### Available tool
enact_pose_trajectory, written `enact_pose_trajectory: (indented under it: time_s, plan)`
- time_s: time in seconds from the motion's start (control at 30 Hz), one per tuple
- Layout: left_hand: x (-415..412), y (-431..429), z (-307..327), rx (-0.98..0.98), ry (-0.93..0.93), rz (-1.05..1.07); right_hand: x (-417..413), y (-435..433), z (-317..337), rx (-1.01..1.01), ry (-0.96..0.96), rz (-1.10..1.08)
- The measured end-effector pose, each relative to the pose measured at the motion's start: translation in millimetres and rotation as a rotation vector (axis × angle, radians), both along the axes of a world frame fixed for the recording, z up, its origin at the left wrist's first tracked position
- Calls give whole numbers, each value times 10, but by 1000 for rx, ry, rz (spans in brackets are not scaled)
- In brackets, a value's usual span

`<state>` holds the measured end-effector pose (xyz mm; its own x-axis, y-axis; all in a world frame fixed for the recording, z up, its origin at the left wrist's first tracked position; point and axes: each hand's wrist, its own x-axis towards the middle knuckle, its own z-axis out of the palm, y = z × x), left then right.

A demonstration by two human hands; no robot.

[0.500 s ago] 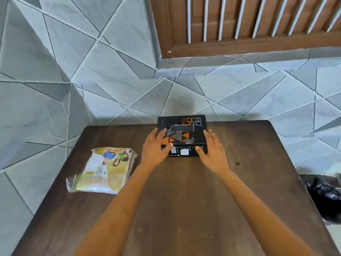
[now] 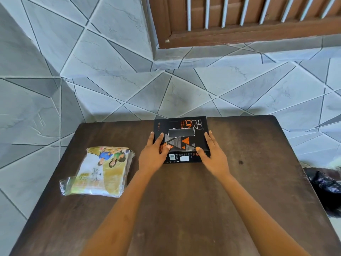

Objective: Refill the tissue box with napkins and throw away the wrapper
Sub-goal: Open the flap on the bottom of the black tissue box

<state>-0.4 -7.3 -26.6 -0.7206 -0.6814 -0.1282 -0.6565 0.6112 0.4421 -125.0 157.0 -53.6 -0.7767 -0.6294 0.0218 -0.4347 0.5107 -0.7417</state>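
Unmoved: both hands (image 2: 184, 156) flank black "ROCK ON" tissue box (image 2: 181, 126).

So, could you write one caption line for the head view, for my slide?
Both hands, left and right, hold a black tissue box on a brown table; a wrapped napkin pack lies beside.

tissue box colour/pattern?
Black tissue box with orange and grey triangles; head view.

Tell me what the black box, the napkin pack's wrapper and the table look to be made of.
Tissue box: likely printed cardboard, matte, with crisp folded edges.
Napkin pack wrapper: thin clear plastic film, glossy and crinkled at the sealed end.
Table: dark wood or wood-look laminate, with a faint sheen and grain streaks.
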Motion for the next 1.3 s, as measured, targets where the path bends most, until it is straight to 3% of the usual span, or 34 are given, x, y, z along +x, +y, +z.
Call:
enact_pose_trajectory:
  time_s: [0.43,0.63,0.7,0.87,1.3]
  plan:
    - [1150,683,-40,-51,2,-124,1138,890,48,-24,-19,-157]
    - [1512,850,22,-227,-54,-232,1450,1131,34,-282,-94,-331]
    - [1506,861,72,-290,-37,-282,1416,1140,67,-247,-170,-335]
    - [1385,896,95,-155,-236,-517,1258,1080,36,-272,-508,-277]
    - [1292,1070,73,-171,-200,-375,903,1164,100,-188,-579,-200]
